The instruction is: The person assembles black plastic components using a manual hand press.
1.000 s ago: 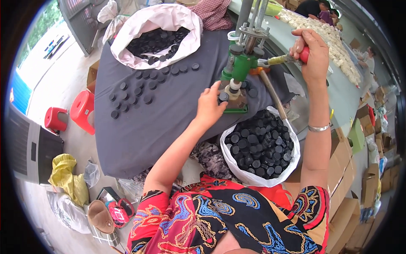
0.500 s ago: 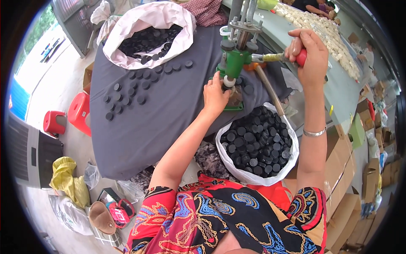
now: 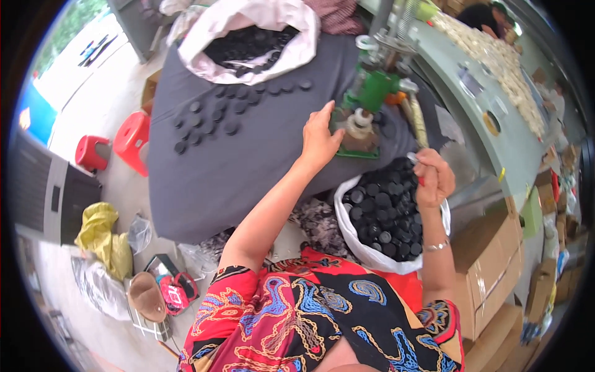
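Two hands work at a green cast-metal hand press [image 3: 372, 93]. The left hand [image 3: 321, 137], fingers loosely extended, touches its white round die [image 3: 359, 121]. The right hand [image 3: 434, 180], fist clenched, grips the red-tipped lever handle [image 3: 416, 162] above a white sack of matte black round caps [image 3: 381, 211]. Brown cardboard boxes [image 3: 489, 260] stand right.

I see a short-sleeved top [image 3: 322, 322] in red and black with blue and yellow swirls, both forearms bare below its sleeves, and a thin silver bracelet [image 3: 436, 246] just above its right sleeve.
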The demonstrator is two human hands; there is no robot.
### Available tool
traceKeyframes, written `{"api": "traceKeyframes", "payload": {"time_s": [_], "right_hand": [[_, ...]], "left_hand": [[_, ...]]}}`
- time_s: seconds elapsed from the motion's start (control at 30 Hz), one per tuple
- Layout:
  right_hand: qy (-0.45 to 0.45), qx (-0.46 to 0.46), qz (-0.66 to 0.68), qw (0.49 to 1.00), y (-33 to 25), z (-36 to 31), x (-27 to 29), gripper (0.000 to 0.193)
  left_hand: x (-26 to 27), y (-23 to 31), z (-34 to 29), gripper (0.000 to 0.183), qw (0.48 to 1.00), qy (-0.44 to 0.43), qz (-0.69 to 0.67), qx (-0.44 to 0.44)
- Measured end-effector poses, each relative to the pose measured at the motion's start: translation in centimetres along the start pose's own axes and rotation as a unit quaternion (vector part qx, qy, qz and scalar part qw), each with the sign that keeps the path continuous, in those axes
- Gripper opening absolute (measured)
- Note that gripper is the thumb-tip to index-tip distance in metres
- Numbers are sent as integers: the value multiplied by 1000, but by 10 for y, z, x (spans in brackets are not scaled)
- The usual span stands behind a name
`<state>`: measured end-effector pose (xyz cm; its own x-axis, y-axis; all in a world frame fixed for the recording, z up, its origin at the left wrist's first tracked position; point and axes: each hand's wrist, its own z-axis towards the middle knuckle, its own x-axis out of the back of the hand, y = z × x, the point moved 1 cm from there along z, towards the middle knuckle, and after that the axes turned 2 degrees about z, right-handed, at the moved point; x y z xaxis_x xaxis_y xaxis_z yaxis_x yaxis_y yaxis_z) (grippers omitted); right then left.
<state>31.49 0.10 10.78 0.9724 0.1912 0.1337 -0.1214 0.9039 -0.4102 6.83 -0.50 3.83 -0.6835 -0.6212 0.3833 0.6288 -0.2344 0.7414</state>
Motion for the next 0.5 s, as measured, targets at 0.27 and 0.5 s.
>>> {"api": "traceKeyframes", "payload": {"time_s": [0.27,0.5], "right_hand": [[-2,-131,85,988,-26,79,7,23],[-20,-217,153,964,-7,164,14,27]], "left_hand": [[148,-107,-14,42,925,170,339,23],[156,-132,-21,40,919,77,383,53]]}}
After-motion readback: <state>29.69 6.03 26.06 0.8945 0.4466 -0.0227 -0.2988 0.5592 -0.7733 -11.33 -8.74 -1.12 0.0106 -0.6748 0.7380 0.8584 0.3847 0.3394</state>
